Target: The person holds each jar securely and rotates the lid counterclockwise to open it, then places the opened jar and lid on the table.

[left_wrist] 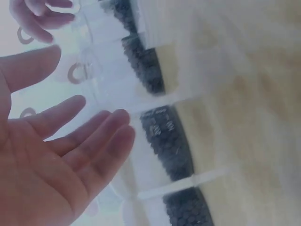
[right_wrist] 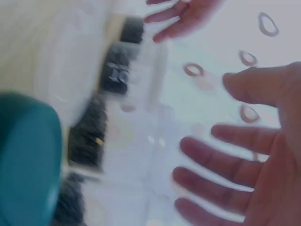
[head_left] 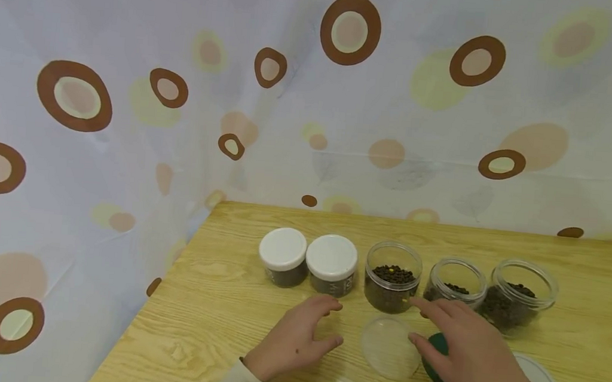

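My left hand (head_left: 297,334) hovers over the table in front of the two white-lidded jars, fingers spread and loosely bent, holding nothing. To the right, my right hand (head_left: 471,354) reaches over a round green lid (head_left: 435,363), its fingers apart and empty. Its fingertips come close to the middle open jar (head_left: 391,293), which holds dark pellets with a few yellow bits. A translucent round lid (head_left: 389,349) lies flat between the hands. In the right wrist view the green lid (right_wrist: 28,160) stands apart from the loosely extended fingers (right_wrist: 216,160).
Two jars with white lids, one on the left (head_left: 282,255) and one beside it (head_left: 331,262), continue the row. Two more open clear jars of dark pellets (head_left: 456,281) (head_left: 516,297) stand at right. Partly behind the right arm lies a white-rimmed lid (head_left: 539,377). A patterned curtain (head_left: 398,120) hangs behind the table.
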Motion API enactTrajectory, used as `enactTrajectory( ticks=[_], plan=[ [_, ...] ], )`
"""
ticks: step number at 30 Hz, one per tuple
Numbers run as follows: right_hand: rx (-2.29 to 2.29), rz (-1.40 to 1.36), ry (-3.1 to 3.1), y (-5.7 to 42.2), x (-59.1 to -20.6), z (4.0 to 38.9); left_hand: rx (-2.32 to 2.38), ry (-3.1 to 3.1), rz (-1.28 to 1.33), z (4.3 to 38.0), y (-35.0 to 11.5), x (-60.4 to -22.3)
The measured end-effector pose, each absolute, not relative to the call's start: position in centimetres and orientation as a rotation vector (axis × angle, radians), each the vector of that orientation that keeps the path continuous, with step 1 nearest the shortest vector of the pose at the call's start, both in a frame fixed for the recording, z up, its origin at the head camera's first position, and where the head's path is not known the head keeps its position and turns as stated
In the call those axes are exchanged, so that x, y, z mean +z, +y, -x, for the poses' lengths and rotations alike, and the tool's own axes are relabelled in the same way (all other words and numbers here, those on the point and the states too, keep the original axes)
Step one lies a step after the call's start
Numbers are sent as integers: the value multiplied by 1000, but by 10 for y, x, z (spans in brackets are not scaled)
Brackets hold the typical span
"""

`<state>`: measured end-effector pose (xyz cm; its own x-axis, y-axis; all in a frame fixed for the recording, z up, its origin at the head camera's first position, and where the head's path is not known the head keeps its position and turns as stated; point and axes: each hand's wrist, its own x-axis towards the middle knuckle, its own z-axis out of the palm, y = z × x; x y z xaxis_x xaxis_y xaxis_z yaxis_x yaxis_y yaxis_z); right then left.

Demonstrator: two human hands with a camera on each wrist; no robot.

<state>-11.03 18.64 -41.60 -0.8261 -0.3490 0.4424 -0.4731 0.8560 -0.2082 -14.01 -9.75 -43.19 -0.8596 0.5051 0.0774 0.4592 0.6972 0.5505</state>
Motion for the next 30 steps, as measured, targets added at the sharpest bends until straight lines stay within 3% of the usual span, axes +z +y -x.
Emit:
enactTrajectory(
  ticks=[7, 15, 30],
  plan=[
    [533, -716, -2372, 203, -401, 105, 1046, 2940, -766, 148, -101, -424],
    [551, -627, -2449, 218, -390, 93, 1072, 3027, -824, 174, -89, -416],
    [542, -621, -2488, 244, -404, 94, 584, 3179, -642, 219, -82, -411]
  ],
)
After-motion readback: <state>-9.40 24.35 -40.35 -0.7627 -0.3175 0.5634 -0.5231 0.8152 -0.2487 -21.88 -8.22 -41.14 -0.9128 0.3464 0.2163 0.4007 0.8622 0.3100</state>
